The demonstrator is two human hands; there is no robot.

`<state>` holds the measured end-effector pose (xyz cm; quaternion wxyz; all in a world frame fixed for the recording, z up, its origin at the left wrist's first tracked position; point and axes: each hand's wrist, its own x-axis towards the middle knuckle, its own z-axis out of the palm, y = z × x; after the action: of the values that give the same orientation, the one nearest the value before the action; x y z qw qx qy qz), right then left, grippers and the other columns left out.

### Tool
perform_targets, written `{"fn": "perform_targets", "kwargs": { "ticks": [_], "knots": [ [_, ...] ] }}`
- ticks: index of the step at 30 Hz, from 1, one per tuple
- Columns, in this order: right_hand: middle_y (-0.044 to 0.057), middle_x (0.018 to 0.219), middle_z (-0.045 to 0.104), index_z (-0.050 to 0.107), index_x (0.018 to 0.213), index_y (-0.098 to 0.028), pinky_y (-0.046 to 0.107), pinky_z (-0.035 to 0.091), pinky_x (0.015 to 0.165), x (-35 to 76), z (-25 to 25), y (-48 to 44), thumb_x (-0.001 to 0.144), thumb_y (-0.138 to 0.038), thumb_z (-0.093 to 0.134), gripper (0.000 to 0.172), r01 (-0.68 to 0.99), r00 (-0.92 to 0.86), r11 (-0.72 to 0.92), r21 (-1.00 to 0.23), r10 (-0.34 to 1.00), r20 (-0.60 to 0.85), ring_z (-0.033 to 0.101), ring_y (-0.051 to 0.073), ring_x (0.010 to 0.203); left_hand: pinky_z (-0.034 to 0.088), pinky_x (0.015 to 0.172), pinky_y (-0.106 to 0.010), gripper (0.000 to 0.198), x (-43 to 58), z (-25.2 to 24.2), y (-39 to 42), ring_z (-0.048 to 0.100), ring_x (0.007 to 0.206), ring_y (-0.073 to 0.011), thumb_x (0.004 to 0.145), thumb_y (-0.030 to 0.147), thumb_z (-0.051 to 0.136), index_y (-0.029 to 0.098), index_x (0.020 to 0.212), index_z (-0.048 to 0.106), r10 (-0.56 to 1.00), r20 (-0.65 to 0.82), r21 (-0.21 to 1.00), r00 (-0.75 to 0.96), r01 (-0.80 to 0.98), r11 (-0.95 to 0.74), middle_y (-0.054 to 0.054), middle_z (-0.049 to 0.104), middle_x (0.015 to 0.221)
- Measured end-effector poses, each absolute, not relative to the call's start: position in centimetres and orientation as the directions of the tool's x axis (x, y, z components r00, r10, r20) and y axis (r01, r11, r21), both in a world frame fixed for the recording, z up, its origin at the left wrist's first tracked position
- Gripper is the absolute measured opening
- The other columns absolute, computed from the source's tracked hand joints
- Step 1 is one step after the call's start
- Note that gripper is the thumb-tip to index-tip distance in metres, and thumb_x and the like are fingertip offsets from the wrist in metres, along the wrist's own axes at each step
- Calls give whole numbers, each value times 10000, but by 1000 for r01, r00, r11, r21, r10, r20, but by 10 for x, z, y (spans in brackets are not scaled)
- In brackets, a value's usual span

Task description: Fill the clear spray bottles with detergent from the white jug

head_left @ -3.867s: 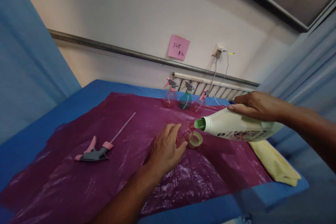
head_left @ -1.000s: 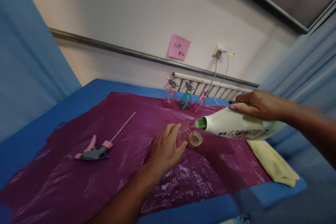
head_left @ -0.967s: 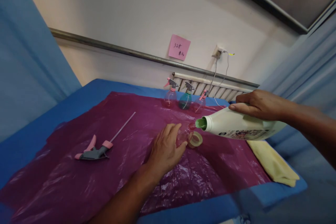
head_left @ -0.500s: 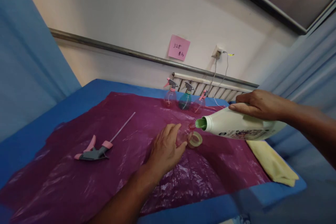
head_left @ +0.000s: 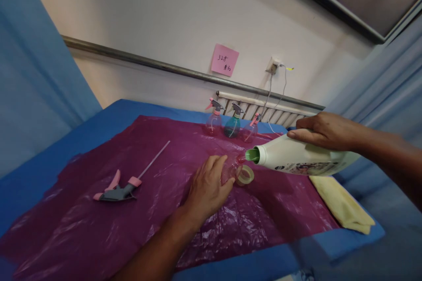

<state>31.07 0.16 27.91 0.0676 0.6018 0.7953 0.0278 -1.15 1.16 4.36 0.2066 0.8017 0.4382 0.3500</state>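
My left hand [head_left: 209,184] is wrapped round a clear pinkish spray bottle body [head_left: 230,170], its open neck facing right. My right hand [head_left: 325,131] grips a large pale jug [head_left: 296,153] by its handle, tipped on its side. The jug's green spout [head_left: 252,155] meets the bottle's neck; whether liquid flows between them I cannot make out. Just beyond the bottle lies a yellowish ring, like a tape roll [head_left: 245,175]. Off to the left, a grey and pink spray trigger head [head_left: 120,191] with a long thin tube rests on the purple plastic sheet [head_left: 165,224].
Spray bottles, one pink [head_left: 214,123], one teal [head_left: 233,126] and one clear with a pink trigger [head_left: 250,131], stand at the back edge. A folded yellow cloth [head_left: 343,204] lies at right. Behind are a metal rail [head_left: 158,64], a radiator [head_left: 280,112] and hanging cables [head_left: 285,90].
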Motion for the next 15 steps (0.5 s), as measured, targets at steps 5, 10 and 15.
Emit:
{"fn": "perform_targets", "kwargs": {
  "ticks": [5, 10, 15],
  "knots": [
    [60, 685, 660, 647, 814, -240, 364, 378, 633, 311, 279, 2, 1017, -867, 324, 734, 949, -279, 286, 130, 958, -75, 613, 213, 596, 524, 1144, -516, 605, -12, 39, 14, 622, 1352, -326, 967, 311, 729, 253, 1536, 531, 825, 419, 627, 380, 536, -565, -113, 638, 1450],
    [60, 686, 662, 645, 814, -240, 365, 378, 637, 310, 280, 1, 1018, -865, 318, 734, 949, -276, 284, 136, 958, -75, 614, 215, 603, 531, 1138, -511, 605, -12, 41, 13, 629, 1343, -324, 967, 305, 737, 241, 1533, 533, 832, 411, 625, 374, 548, -555, -113, 641, 1446],
    [57, 686, 661, 651, 822, -241, 363, 381, 635, 308, 281, 0, 1009, -886, 302, 757, 953, -259, 268, 139, 963, -80, 615, 220, 607, 519, 1152, -507, 608, -12, 43, 12, 620, 1361, -326, 964, 297, 741, 229, 1533, 539, 834, 403, 626, 377, 551, -552, -119, 639, 1457]
  ]
}}
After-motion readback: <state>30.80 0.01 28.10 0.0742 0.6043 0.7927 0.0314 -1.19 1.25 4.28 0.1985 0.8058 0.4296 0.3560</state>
